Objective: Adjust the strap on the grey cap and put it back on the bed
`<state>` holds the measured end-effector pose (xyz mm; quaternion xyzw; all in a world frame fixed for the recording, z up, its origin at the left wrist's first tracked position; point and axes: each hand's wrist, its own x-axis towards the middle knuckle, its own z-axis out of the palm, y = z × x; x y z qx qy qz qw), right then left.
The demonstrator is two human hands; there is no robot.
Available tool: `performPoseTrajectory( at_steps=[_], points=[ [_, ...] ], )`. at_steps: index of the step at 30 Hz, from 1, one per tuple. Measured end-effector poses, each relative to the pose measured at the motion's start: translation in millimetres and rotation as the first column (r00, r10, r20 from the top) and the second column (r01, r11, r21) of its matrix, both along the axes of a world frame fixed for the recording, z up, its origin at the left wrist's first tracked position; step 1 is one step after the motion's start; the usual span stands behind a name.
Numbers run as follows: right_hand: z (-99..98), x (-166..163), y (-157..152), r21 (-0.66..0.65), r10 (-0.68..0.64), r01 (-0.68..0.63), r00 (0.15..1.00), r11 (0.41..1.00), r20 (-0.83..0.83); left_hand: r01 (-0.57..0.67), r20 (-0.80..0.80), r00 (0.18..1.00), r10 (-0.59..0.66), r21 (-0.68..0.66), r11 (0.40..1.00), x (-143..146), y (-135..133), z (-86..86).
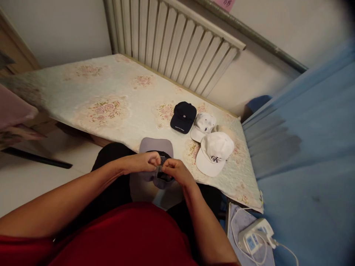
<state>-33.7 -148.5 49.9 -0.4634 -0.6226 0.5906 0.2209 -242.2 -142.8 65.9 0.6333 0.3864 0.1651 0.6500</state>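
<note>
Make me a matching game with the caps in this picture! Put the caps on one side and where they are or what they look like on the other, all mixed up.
Things:
1. grey cap
2. dark blue cap
3. white cap with black letters
4. power strip

Places:
a. nearest the radiator, on the flowered mattress
b. held by both the left hand and the right hand
c. down by the blue curtain, with a white cord
d. on the mattress, closest to its right-hand end

Pairs: 1-b, 2-a, 3-d, 4-c
</note>
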Motion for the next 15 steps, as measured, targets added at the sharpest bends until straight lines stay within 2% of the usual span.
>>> performPoseTrajectory(
  at_steps=[3, 5, 9, 15],
  points=[
    [4.6, 0.1, 0.4, 0.029, -0.008, 0.007, 1.0, 1.0, 0.031, 0.089, -0.079, 0.994, -0.082, 0.086, 0.992, 6.4, 1.0, 2.5],
    [7.2, 1.9, 0.5, 0.059, -0.001, -0.002, 0.998, 0.998, 0.055, 0.109, -0.145, 0.985, -0.09, 0.133, 0.985, 11.0, 1.4, 1.0],
    [9.7, 10.7, 1.8, 0.062, 0.029, -0.032, 0.998, 0.998, 0.053, 0.043, -0.142, 0.989, -0.025, 0.124, 0.991, 16.1, 0.5, -4.9],
    [5.2, 22.7, 5.5, 0.065, 0.039, -0.042, 0.998, 0.997, 0.04, 0.041, -0.1, 0.994, -0.033, 0.084, 0.996, 10.8, -0.5, -6.2]
  ],
)
